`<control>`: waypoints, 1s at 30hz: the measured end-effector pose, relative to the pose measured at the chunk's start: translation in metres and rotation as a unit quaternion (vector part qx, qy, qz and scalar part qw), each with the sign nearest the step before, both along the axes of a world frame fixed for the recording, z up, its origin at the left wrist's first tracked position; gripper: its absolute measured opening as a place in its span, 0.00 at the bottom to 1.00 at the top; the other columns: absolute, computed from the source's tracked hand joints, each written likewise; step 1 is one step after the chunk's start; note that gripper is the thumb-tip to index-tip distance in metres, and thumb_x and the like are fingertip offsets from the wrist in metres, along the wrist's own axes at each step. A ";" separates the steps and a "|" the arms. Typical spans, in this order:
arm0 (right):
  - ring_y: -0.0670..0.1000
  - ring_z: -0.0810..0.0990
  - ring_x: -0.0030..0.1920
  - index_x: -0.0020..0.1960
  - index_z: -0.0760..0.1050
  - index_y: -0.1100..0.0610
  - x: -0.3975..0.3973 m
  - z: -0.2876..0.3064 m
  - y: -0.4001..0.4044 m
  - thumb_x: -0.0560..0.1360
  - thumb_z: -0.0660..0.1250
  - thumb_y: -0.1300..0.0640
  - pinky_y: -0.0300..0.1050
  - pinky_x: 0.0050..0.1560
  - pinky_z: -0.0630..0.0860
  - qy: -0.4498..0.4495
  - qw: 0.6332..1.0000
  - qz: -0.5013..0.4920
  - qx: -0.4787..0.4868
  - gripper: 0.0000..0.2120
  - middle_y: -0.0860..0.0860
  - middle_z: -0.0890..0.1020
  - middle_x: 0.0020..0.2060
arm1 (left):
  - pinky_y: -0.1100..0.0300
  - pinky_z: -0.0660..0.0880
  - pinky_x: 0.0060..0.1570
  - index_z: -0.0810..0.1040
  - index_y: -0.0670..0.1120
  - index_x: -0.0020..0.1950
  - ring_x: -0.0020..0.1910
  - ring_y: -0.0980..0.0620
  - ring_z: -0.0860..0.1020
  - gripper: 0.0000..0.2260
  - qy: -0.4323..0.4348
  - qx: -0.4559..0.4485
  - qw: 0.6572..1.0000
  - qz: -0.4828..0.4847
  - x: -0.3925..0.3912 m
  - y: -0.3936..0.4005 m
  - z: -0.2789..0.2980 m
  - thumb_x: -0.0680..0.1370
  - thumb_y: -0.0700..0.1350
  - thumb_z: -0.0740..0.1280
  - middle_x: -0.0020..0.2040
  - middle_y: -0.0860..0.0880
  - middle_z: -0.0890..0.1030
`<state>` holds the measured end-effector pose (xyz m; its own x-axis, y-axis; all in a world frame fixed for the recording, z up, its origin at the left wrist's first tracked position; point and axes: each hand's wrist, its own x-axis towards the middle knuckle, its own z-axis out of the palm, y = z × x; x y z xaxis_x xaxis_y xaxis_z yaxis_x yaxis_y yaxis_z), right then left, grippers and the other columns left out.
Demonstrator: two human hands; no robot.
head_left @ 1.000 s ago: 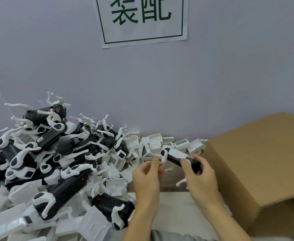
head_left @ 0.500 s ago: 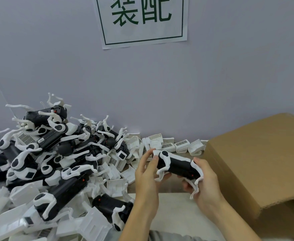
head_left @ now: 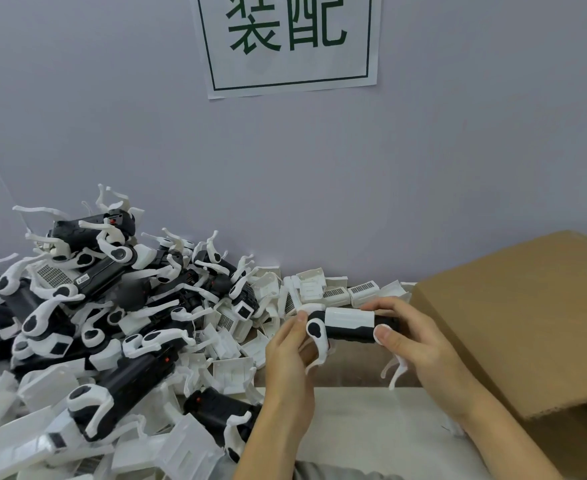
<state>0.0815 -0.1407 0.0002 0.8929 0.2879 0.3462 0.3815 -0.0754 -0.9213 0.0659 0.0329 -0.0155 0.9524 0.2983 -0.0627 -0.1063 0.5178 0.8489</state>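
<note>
Rolled since half a second ago: black-and-white plastic robot-dog toy [head_left: 351, 332] now level, white back panel [head_left: 349, 316] up | our left hand [head_left: 287, 351] pinches one end, right hand [head_left: 418, 344] grips the other, beside brown cardboard box [head_left: 527, 323] | step, we judge: checking panel fit | next: even squeeze, legs clear

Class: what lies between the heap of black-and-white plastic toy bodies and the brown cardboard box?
In the head view, the left hand and right hand grip one black-and-white plastic toy body there; small white plastic parts line the wall behind.
</note>
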 end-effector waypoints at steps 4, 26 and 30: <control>0.40 0.79 0.52 0.52 0.80 0.45 -0.003 0.013 0.000 0.76 0.69 0.60 0.33 0.52 0.74 -0.101 0.971 -0.078 -0.203 0.11 0.40 0.83 0.48 | 0.49 0.77 0.50 0.86 0.43 0.50 0.44 0.45 0.83 0.11 0.026 0.060 0.997 0.032 -0.002 0.003 -0.001 0.80 0.49 0.68 0.47 0.42 0.87; 0.60 0.83 0.40 0.49 0.76 0.59 0.015 0.101 -0.064 0.82 0.59 0.63 0.44 0.32 0.82 0.147 0.894 -0.221 0.361 0.07 0.59 0.82 0.44 | 0.64 0.73 0.30 0.81 0.51 0.52 0.33 0.51 0.82 0.08 0.009 0.339 0.935 -0.109 -0.004 -0.020 -0.017 0.82 0.40 0.64 0.42 0.44 0.86; 0.57 0.79 0.59 0.63 0.72 0.56 0.041 0.143 -0.132 0.84 0.52 0.59 0.49 0.62 0.79 0.043 0.819 -0.337 0.462 0.13 0.58 0.76 0.63 | 0.62 0.71 0.30 0.80 0.50 0.52 0.32 0.51 0.81 0.09 0.017 0.337 0.936 -0.096 -0.002 -0.018 -0.016 0.82 0.39 0.63 0.39 0.46 0.86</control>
